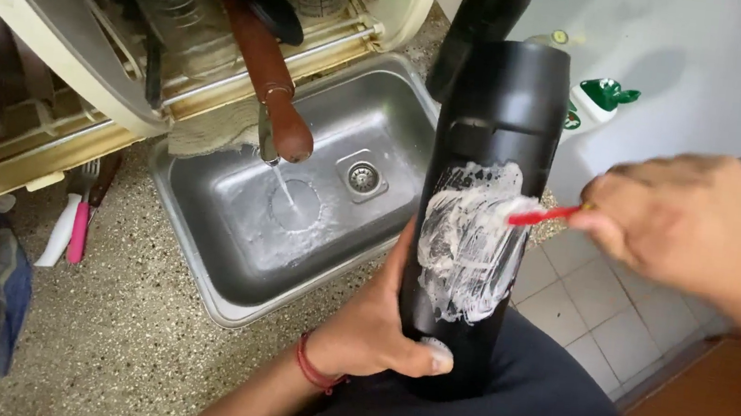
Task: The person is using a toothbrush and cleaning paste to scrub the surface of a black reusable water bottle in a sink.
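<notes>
Speckled counter, steel sink (221, 293) far left, tap (285, 124) running. My left hand (371, 329) wrapped the black bottle (483, 202) near centre; right hand (681, 220) pinched a red brush (541, 216) against its lather. Scrubbing underway; rinsing probably follows.

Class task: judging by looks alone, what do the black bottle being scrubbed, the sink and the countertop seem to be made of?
Black bottle: matte black, probably coated metal or plastic; its dull, even sheen leaves that open. Sink: stainless steel, brushed grey with soft reflections. Countertop: speckled stone or terrazzo, judging by the mottled beige grain.
</notes>
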